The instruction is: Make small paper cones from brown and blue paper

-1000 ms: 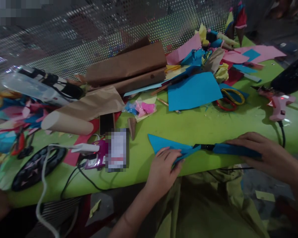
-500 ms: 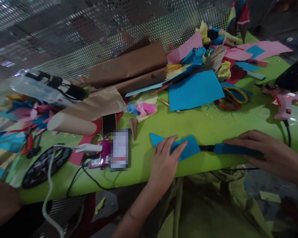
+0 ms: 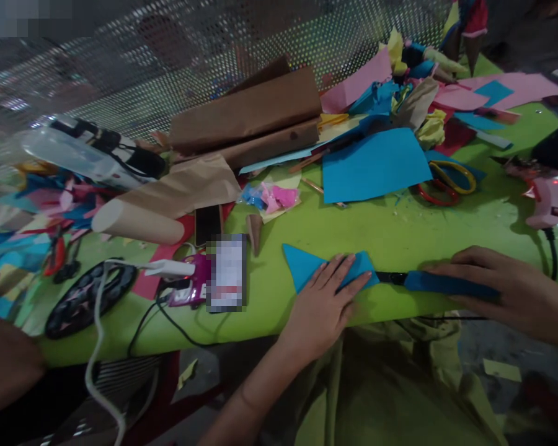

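My left hand (image 3: 320, 310) lies flat with stretched fingers on a folded piece of blue paper (image 3: 302, 265), pressing it to the green table (image 3: 260, 325). The paper has a pointed left corner. From its right edge runs a narrow black part (image 3: 390, 278), which joins a long dark blue piece (image 3: 428, 282); what this object is I cannot make out. My right hand (image 3: 497, 282) is closed over the right part of that dark blue piece, fingers on top and thumb at the near side. A small brown paper cone (image 3: 253, 233) stands left of the blue paper.
A blue sheet (image 3: 374, 167), scissors (image 3: 456, 183) and brown paper (image 3: 246, 114) lie farther back. At right is a pink glue gun (image 3: 549, 201) with a cord. Phones (image 3: 227, 272), a purple device (image 3: 190, 290) and cables are at left. Another person's arm (image 3: 4, 353) shows at lower left.
The camera view has shifted slightly. My left hand has slid a little to the right over the blue paper, baring more of its pointed corner. My right hand keeps its hold.
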Tool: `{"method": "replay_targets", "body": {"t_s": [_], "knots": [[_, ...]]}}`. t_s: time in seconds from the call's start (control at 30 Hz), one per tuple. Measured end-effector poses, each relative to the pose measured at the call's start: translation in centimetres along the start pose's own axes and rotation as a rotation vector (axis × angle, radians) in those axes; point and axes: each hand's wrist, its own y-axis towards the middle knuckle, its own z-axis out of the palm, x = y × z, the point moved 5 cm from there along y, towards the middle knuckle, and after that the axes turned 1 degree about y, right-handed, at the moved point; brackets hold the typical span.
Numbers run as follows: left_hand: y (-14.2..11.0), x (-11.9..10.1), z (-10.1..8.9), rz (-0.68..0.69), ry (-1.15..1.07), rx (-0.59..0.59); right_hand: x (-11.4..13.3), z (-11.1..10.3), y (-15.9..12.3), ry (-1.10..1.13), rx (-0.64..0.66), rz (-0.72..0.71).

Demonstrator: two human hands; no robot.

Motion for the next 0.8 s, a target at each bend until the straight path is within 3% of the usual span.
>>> {"method": "replay_targets", "body": {"t_s": [0.23,0.8], "knots": [[0.1,-0.1,0.2,-0.003,0.033,0.032,-1.3,0.6,-0.7,0.057,0.057,0.007],[0.0,-0.2,0.5,-0.008,0.023,0.048,2.2,2.4,-0.7,0.053,0.014,-0.029]]}}
